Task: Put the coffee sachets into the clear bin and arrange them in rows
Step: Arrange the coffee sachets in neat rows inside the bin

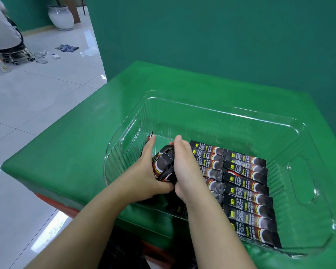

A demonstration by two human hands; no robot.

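While both hands work inside the clear bin [211, 109] on the green worktop [66, 152], the step looks like laying the third row. Left hand [145, 175] and right hand [184, 167] have fingers curled round a loose bundle of sachets [163, 166] at the bin's left end. Two finished rows [246, 183] lie flat, touching, to the right. Next, probably: spread the bundle flat beside them, ends aligned.
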